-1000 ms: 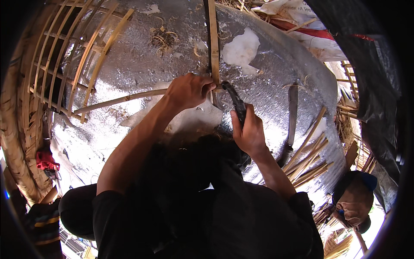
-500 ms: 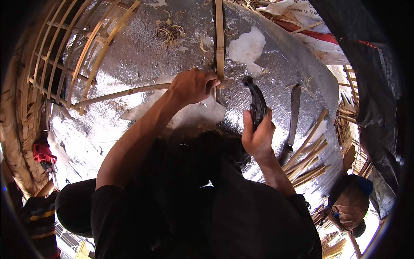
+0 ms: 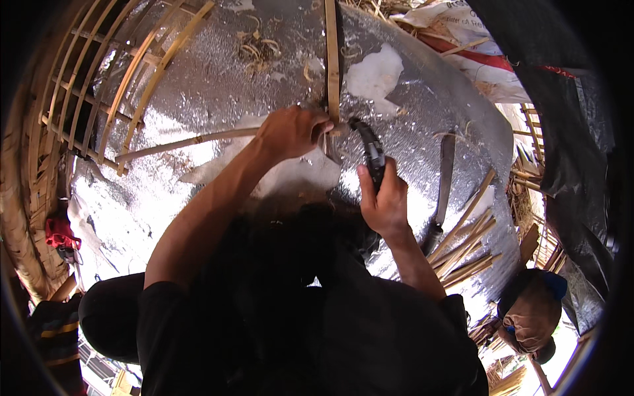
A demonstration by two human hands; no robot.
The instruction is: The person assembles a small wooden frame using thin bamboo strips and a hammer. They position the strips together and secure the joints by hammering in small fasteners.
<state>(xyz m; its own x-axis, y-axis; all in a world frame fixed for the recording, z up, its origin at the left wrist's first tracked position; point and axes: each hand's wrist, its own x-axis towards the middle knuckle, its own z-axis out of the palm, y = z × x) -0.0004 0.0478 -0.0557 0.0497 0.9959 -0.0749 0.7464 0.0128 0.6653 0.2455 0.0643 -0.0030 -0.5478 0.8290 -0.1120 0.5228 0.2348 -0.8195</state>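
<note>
My left hand (image 3: 290, 132) is closed round the end of a long thin bamboo strip (image 3: 191, 140) that runs off to the left. Its fingertips press where this strip meets an upright bamboo strip (image 3: 332, 59); whether a nail sits in the pinch I cannot make out. In my right hand (image 3: 385, 201) is a black hammer (image 3: 372, 148), gripped with the thumb along the handle. The hammer's head is just right of my left fingertips, apart from them. Both hands are over a crinkled silver sheet (image 3: 277, 86).
A long knife (image 3: 446, 175) lies to the right, beside a bundle of split bamboo strips (image 3: 467, 247). At the far left stands a bamboo lattice (image 3: 109, 79). Bamboo shavings (image 3: 259, 49) lie at the back. Black sheeting (image 3: 574, 152) hangs at the right, above a brown cap (image 3: 530, 317).
The hammer in my right hand has swung left, toward my left fingertips. My left hand stays at the crossing of the strips. The whole view has shifted slightly.
</note>
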